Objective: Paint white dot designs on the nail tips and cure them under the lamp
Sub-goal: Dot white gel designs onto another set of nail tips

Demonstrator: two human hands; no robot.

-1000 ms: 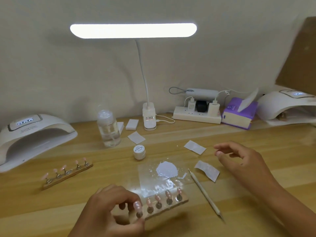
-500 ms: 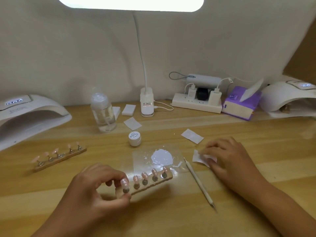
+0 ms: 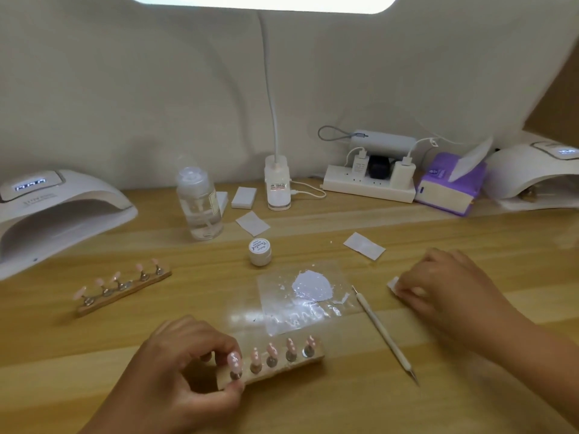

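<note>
A wooden holder (image 3: 282, 369) carrying several pink nail tips lies at the near middle of the table. My left hand (image 3: 185, 368) pinches its left end between thumb and fingers. Behind it lies a clear sheet (image 3: 272, 286) with a blob of white paint (image 3: 313, 286). A dotting pen (image 3: 383, 333) rests on the table to the right of the sheet. My right hand (image 3: 448, 286) lies curled over a small white wipe (image 3: 394, 284), fingertips pressing it. A second holder (image 3: 125, 291) with pink tips sits at the left. A curing lamp (image 3: 53, 214) stands at far left.
A small white paint jar (image 3: 260, 251), a clear bottle (image 3: 199, 208), white pads (image 3: 364, 245) and a desk lamp base (image 3: 277, 186) stand behind the sheet. A power strip (image 3: 369, 183), purple tissue pack (image 3: 448, 189) and second curing lamp (image 3: 532, 173) line the back right.
My right hand came down from above the table onto the white wipe and drew it to the right. My left hand kept hold of the holder's left end. The view tilted down.
</note>
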